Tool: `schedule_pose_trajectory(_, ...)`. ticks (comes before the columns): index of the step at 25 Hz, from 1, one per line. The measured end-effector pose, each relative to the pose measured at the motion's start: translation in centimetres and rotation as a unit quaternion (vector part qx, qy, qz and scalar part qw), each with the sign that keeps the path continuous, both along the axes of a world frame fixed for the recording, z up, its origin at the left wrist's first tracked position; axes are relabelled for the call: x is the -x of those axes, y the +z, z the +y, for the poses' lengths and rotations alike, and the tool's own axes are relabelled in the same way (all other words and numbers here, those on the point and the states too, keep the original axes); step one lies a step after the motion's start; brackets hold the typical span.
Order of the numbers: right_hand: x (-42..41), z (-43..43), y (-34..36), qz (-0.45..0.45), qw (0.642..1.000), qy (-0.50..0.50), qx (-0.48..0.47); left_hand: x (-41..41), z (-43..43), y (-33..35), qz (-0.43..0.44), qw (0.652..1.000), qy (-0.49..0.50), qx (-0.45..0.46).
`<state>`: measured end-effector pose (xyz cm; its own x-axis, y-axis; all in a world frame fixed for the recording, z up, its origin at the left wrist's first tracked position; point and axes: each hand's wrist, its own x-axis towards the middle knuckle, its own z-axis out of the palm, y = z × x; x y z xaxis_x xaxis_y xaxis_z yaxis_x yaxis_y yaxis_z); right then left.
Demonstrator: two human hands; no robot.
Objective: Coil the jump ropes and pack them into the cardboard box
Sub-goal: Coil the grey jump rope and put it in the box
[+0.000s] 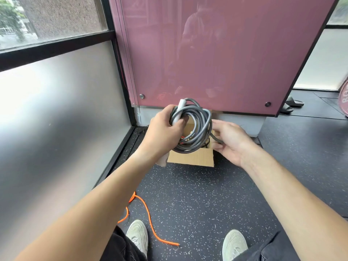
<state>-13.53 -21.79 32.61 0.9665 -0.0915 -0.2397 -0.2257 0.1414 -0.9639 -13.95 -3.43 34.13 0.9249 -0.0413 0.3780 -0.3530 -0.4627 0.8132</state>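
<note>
A: What fills the view?

B: A pink panel (216, 53) straight ahead, a frosted glass wall (56, 100) to the left, and a dark speckled floor (197, 194) below.

A: And the box?

B: The box (194, 157) sits on the floor at the foot of the panel with its flaps open. Bits of red and dark cord show inside, too hidden to make out.

A: Where is the rope?

B: The grey rope (199, 125) is wound into a round coil and held in the air just above the open box.

A: What are the hands doing?

B: The left hand (165, 130) is curled round the coil's left side, gripping the loops together with a pale handle (179, 113) that stands upright out of the fist. The right hand (231, 140) is spread, its fingers nearly straight, with the fingertips against the coil's right edge. One loose strand runs down between its fingers and thumb, and I cannot tell whether the thumb pins it.

A: Anything else on the floor?

B: An orange rope (148, 217) lies uncoiled near the left shoe (137, 234), well apart from the box. The right shoe (234, 243) is planted further right, and slippers (291, 105) lie beyond the panel's right edge.
</note>
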Motion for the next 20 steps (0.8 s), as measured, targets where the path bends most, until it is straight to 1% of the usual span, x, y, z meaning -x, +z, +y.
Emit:
schedule_pose_trajectory(2, 0.3, -0.2, 0.3, -0.008, 1.0, 0.028, 0.006, 0.1, -0.1, 0.2, 0.006, 1.0, -0.007, 0.003)
schedule_pose_trajectory(4, 0.7, -0.5, 0.9, -0.019, 0.998, 0.055, 0.023, 0.3, 0.1, 0.5, 0.028, 0.999, -0.027, 0.033)
schedule_pose_trajectory(6, 1.1, -0.7, 1.1, -0.008, 0.996, 0.083, 0.01, 0.6, 0.2, 0.8, 0.058, 0.994, -0.061, 0.065)
schedule_pose_trajectory(9, 1.6, 0.0, 0.6, -0.019, 0.991, 0.12, -0.048, 0.7, -0.1, 0.5, 0.058, 0.994, -0.072, 0.066)
schedule_pose_trajectory(12, 2.1, 1.7, 0.6, -0.025, 0.981, 0.139, -0.13, 1.1, -0.9, 0.1, 0.058, 0.994, -0.069, 0.054)
schedule_pose_trajectory(15, 3.0, 3.3, 0.8, -0.047, 0.963, 0.151, -0.217, 1.3, -1.2, 0.3, 0.0, 1.0, -0.013, -0.002)
schedule_pose_trajectory(17, 3.2, 4.4, 0.5, -0.106, 0.961, 0.11, -0.229, 1.3, -1.0, 0.6, -0.025, 0.999, 0.032, -0.034)
schedule_pose_trajectory(20, 3.0, 5.7, -0.2, -0.184, 0.96, -0.036, -0.206, 1.5, -1.4, 0.5, -0.04, 0.996, 0.054, -0.065)
